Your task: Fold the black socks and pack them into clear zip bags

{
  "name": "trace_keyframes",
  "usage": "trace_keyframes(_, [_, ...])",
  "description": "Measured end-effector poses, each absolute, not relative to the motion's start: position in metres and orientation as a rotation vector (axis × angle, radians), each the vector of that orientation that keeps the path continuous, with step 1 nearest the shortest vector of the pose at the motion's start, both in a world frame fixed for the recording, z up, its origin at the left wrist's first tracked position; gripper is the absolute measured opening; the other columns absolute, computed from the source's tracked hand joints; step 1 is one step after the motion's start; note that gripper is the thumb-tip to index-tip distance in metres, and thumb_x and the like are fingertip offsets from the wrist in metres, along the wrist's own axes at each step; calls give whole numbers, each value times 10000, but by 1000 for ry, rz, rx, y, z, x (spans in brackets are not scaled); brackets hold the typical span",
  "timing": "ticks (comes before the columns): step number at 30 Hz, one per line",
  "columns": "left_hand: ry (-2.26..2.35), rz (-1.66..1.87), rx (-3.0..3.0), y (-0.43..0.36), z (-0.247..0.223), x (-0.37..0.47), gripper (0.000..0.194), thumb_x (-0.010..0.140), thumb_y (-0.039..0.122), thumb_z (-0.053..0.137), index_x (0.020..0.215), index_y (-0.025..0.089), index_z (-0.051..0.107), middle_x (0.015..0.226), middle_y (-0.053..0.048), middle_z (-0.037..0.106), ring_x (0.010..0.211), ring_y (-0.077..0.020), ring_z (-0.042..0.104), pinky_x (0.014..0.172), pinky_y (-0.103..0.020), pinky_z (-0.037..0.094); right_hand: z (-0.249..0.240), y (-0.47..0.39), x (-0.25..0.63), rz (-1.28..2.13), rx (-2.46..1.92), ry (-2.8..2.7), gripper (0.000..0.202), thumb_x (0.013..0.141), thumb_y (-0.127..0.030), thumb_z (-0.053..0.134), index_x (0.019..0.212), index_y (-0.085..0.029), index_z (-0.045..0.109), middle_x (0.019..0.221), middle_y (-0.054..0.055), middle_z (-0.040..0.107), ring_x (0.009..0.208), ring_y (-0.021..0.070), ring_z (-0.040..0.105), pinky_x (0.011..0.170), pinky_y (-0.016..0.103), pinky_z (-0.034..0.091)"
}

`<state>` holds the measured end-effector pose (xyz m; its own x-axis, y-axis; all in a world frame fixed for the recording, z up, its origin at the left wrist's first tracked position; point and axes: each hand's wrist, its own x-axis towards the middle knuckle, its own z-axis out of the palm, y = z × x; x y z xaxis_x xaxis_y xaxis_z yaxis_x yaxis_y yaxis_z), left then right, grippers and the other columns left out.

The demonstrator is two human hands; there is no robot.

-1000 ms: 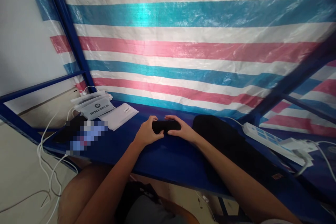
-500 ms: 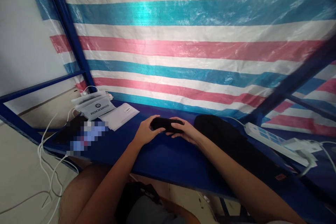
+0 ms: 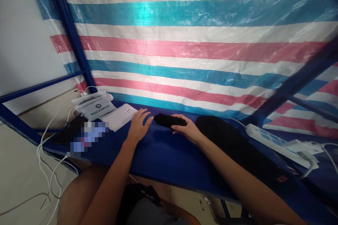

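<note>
A black rolled bundle [image 3: 169,120] is gripped at its right end by my right hand [image 3: 186,127], over the middle of the blue surface [image 3: 158,154]. My left hand [image 3: 139,124] is empty, fingers spread, just left of the bundle and apart from it. Its fingertips are close to a stack of pale flat packets [image 3: 118,117]. Right of my right hand lies a larger dark cloth item [image 3: 224,130], partly hidden by my forearm.
At the left stand grey ROCKBROS pouches [image 3: 99,108], beside a dark object [image 3: 70,130] and a pixelated item [image 3: 89,137]. White cables hang off the left edge. A white power strip [image 3: 274,142] lies at the right. Blue posts and a striped sheet [image 3: 185,49] bound the back.
My left hand has let go of the black bundle and moved left toward the packets, its fingers spreading. My right hand still holds the bundle.
</note>
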<state>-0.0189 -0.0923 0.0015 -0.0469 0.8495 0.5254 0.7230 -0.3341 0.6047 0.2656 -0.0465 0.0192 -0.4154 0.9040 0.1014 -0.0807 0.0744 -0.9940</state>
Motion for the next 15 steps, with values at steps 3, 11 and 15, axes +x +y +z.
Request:
trace_keyframes(3, [2300,1133,1914,-82,-10,-40,488,1039,513,538,1399,213,673,1715,-146,393,1646,-413,201,1323,-686,142,15,-38,270,1445,-923,-1423,636,674,-326,992,1258,-276,745,1134,49,723,891,224,738,759,394,731])
trace_keyframes(11, [2433,775,1784,-75,-24,-51,565,1037,528,472,1487,211,597,1702,-176,415,1603,-440,297,1289,-725,153,11,-37,269,1458,-939,-1454,650,671,-331,994,1269,-273,745,1164,64,730,915,236,743,749,403,742])
trace_keyframes(15, [2429,775,1794,-75,-24,-51,524,1046,545,453,1424,241,652,1687,-152,445,1595,-430,316,1291,-713,159,11,-38,270,1455,-932,-1467,637,684,-333,988,1270,-270,746,1188,68,735,912,231,745,760,402,740])
